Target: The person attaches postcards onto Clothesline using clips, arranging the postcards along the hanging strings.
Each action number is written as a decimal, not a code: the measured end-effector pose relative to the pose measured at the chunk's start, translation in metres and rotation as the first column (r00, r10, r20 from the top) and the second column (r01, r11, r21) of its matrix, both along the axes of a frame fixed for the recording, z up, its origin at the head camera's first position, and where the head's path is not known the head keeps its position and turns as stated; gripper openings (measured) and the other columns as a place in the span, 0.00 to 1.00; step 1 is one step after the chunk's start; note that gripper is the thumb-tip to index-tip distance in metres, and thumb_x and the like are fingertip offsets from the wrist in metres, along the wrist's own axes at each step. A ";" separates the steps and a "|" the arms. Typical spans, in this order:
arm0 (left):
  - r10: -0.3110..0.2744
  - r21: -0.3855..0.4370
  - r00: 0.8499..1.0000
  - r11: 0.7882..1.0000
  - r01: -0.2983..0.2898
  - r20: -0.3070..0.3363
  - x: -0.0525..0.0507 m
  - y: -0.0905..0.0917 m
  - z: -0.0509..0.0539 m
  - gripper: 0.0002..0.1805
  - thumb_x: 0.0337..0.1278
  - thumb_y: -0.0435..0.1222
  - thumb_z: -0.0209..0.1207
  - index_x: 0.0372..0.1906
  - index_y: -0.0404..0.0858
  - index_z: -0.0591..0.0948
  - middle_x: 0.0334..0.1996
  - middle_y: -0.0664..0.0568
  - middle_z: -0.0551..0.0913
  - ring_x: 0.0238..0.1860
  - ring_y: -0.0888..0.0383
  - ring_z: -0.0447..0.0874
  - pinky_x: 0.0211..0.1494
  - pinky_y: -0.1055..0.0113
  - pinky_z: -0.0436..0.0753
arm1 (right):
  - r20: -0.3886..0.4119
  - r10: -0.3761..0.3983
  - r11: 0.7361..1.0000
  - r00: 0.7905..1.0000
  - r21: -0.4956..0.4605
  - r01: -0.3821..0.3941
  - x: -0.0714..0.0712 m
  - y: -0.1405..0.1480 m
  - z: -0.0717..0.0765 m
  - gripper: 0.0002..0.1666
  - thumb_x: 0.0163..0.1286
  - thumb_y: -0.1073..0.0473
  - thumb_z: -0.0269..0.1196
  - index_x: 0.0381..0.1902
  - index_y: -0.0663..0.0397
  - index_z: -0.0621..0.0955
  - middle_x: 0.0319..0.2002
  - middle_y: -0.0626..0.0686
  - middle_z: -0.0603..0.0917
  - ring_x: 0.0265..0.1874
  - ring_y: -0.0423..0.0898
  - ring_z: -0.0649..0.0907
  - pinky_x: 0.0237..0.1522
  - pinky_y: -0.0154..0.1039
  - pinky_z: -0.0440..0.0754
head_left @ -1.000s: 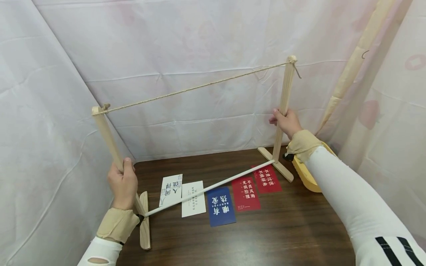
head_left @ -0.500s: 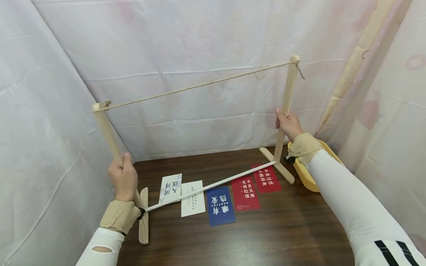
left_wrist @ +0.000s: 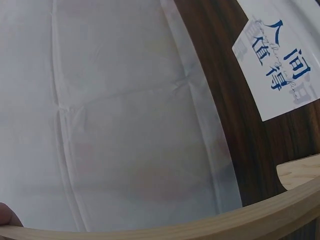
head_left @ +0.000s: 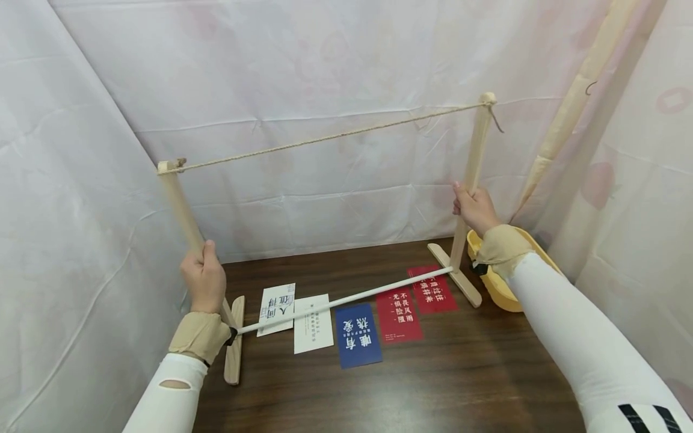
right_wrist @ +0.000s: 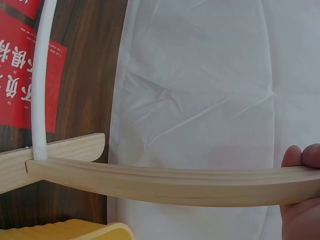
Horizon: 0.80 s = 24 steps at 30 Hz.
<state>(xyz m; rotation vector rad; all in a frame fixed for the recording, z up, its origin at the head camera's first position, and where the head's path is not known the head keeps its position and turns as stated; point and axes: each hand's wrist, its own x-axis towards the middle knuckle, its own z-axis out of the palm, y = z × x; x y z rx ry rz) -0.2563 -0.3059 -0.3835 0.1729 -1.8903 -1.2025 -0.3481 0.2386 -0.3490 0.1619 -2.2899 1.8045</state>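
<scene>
A wooden stand has two posts, a twine line (head_left: 335, 136) tied between their tops and a white rod (head_left: 346, 299) joining them low down. My left hand (head_left: 204, 279) grips the left post (head_left: 181, 207) around its middle. The right post (head_left: 476, 147) is held by my right hand (head_left: 477, 207), thumb and fingers wrapped about it. In the right wrist view, fingers (right_wrist: 302, 155) curl over the wooden post (right_wrist: 170, 186). Each post stands on a flat wooden foot, the left foot (head_left: 234, 361) nearer me than the right foot (head_left: 467, 287).
Under the rod, several printed cards lie in a row on the dark wooden table (head_left: 411, 385): two white, a blue card (head_left: 358, 337) and two red. A yellow basket (head_left: 500, 291) sits behind my right forearm. White curtain (head_left: 325, 72) closes off the back and sides.
The stand has turned slightly in my hands: its left end has shifted away from me, its right end a little to the right. Both hands still hold their posts; the cards stay put.
</scene>
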 end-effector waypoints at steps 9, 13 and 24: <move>-0.088 0.034 0.996 0.996 0.088 -0.011 0.010 0.019 0.020 0.27 0.81 0.33 0.50 0.17 0.40 0.62 0.12 0.67 0.59 0.14 0.71 0.51 0.21 0.74 0.53 | -0.028 -0.053 0.999 0.998 -0.009 0.053 0.006 0.008 -0.014 0.30 0.90 0.48 0.50 0.25 0.58 0.73 0.18 0.42 0.73 0.24 0.37 0.76 0.34 0.29 0.83; -0.116 0.037 0.993 0.993 0.116 -0.007 0.006 0.020 0.022 0.26 0.82 0.34 0.50 0.18 0.40 0.64 0.13 0.68 0.60 0.15 0.71 0.52 0.21 0.74 0.55 | -0.033 -0.090 0.996 0.995 0.006 0.090 0.002 0.013 -0.023 0.33 0.89 0.46 0.50 0.22 0.59 0.73 0.18 0.41 0.74 0.24 0.36 0.76 0.33 0.27 0.82; -0.162 0.061 0.987 0.985 0.163 -0.016 -0.030 -0.003 0.001 0.25 0.82 0.36 0.51 0.20 0.38 0.66 0.12 0.68 0.63 0.15 0.67 0.57 0.21 0.73 0.57 | -0.050 -0.116 0.992 0.992 0.042 0.118 0.006 0.020 -0.032 0.35 0.90 0.43 0.49 0.21 0.56 0.72 0.17 0.40 0.73 0.24 0.38 0.75 0.34 0.30 0.84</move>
